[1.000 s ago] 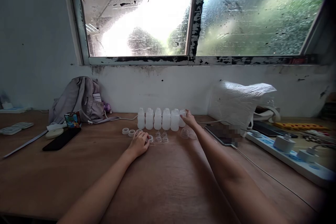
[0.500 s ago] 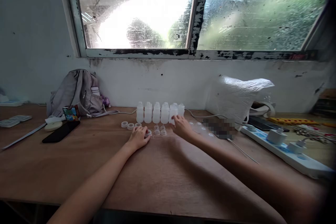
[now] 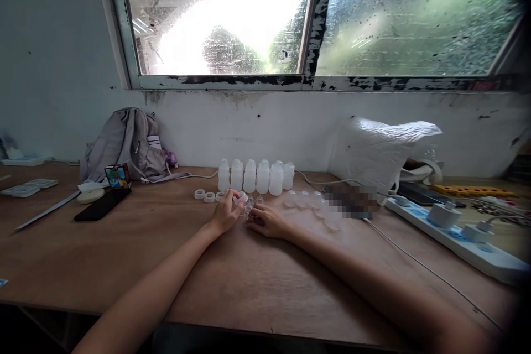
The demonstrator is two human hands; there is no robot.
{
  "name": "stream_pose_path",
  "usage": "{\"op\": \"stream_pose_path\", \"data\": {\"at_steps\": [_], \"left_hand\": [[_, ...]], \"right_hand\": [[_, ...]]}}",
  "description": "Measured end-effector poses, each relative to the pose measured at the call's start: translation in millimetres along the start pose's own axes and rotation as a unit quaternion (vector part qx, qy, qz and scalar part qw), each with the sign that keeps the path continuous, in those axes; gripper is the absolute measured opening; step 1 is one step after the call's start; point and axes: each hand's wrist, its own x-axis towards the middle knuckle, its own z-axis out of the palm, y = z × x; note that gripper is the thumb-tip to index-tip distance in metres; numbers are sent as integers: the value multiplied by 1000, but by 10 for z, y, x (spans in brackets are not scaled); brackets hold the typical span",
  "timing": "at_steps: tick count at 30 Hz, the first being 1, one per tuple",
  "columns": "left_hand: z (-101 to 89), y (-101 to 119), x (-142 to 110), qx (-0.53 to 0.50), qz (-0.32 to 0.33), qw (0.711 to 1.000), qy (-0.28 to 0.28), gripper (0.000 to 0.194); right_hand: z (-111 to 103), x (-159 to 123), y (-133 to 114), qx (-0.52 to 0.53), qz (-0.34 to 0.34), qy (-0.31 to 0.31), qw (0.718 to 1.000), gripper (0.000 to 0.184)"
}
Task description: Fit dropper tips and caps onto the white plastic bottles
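Observation:
My left hand [image 3: 226,214] pinches a white screw ring [image 3: 241,197], holding it tilted just above the table. Close beside it, my right hand [image 3: 266,220] reaches down with its fingers closed around a clear bottle nipple [image 3: 248,208]; the fingers partly hide it. Another clear nipple [image 3: 259,199] stands just behind the right fingers. To the left lie more white rings [image 3: 199,194] in a row, partly covered by my left hand. Behind both hands stand several frosted baby bottles [image 3: 249,177] in a line. Several clear dome caps [image 3: 302,199] lie right of the hands.
A grey backpack [image 3: 120,141], small colourful box [image 3: 118,176] and black phone [image 3: 103,204] are at left. On the right are a blurred-out object [image 3: 348,202], a white cable [image 3: 415,254], a white power strip [image 3: 440,238] and a silvery bag [image 3: 369,155]. A window wall stands behind.
My right hand has come from the bottles down and left to the nipples. My left hand has lifted and tilted the ring, moving slightly right. The view has shifted a little.

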Motion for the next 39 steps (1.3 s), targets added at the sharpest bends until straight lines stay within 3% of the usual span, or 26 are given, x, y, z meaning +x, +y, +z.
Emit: {"op": "stream_pose_path", "data": {"at_steps": [2, 4, 7, 10, 13, 17, 20, 25, 28, 30, 34, 39], "left_hand": [[-6, 31, -8, -19, 9, 1000, -13, 16], [-11, 56, -24, -19, 21, 999, -39, 17], [-11, 87, -52, 3, 60, 994, -87, 20], [8, 108, -75, 42, 94, 986, -128, 25], [42, 107, -89, 86, 71, 980, -167, 31], [56, 88, -88, 87, 23, 976, -199, 33], [37, 90, -80, 59, 17, 980, -188, 37], [44, 87, -53, -12, 23, 991, -130, 19], [81, 54, -26, -113, -41, 990, -75, 19], [115, 21, -12, -203, -115, 972, -42, 19], [188, -31, -8, -320, -214, 922, -39, 23], [199, -16, -9, -355, -261, 897, -41, 31]], "right_hand": [[-6, 11, -8, 37, -30, -5, 999, 21], [6, 23, 29, 81, -14, 5, 997, 18], [42, 30, 151, 159, 72, 61, 983, 19], [81, 29, 279, 214, 169, 141, 952, 25], [97, 30, 332, 231, 228, 168, 931, 25], [75, 35, 275, 206, 213, 151, 943, 23], [65, 41, 230, 165, 184, 136, 959, 21], [98, 32, 192, 98, 131, 121, 979, 19], [100, 14, 71, 69, 66, 119, 988, 19], [81, 11, -56, 87, 45, 121, 988, 19], [47, 34, -249, 196, 102, 130, 967, 15], [128, 63, -164, 306, 208, 159, 915, 23]]}}
